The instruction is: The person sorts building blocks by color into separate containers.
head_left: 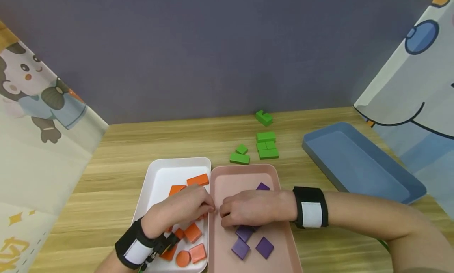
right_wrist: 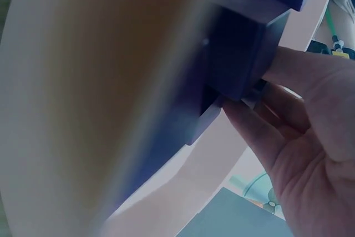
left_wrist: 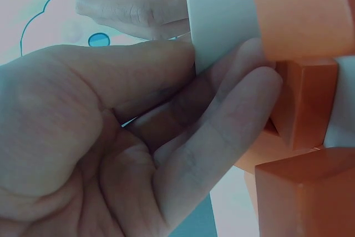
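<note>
My left hand is at the right rim of the white tray, which holds several orange blocks. In the left wrist view the thumb lies against one side of the white wall and the bent fingers come over the other. They pinch the rim, close beside an orange block. My right hand reaches into the pink tray, among purple blocks. In the right wrist view its thumb and a finger pinch a purple block; the head view hides this block.
Several green blocks lie on the wooden table behind the trays. A blue tray stands at the right, beyond the right forearm. A dark panel closes the back, with printed panels at the sides.
</note>
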The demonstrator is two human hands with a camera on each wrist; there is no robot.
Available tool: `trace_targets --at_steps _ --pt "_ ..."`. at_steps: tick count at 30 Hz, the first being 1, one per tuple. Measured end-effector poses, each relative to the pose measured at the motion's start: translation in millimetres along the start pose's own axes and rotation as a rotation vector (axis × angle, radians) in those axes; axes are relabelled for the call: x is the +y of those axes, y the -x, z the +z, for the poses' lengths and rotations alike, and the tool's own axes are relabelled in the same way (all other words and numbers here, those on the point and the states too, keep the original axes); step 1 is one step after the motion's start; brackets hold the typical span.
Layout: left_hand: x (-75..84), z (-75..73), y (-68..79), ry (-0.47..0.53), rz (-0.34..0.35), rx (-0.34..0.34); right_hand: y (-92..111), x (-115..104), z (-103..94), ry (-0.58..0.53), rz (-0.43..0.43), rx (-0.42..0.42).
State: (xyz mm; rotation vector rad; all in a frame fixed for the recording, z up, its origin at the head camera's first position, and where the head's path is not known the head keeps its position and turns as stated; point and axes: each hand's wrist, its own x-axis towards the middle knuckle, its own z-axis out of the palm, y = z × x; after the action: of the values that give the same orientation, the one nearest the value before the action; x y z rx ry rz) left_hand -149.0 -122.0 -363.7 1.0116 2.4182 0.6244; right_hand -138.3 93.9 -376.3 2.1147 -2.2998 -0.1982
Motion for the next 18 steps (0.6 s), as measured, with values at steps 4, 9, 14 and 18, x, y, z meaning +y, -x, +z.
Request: trace_targets --at_steps 4,9,14,18 --pt "0.7 0.4 0.2 -0.004 -0.019 0.003 1.3 -1.0 0.6 -0.003 -0.004 0.022" --pt "0.4 1.2 1.5 0.003 -0.027 0.005 3.8 -2.3 -0.4 -0.017 0.000 0.053" --pt "0.2 2.3 2.8 0.029 -0.040 0.007 8.0 -1.3 -12.6 -0.010 0.029 0.061" --pt "0.6 2.0 3.8 0.020 -0.038 0.010 21.3 3.2 -28.3 -0.036 0.093 0.114"
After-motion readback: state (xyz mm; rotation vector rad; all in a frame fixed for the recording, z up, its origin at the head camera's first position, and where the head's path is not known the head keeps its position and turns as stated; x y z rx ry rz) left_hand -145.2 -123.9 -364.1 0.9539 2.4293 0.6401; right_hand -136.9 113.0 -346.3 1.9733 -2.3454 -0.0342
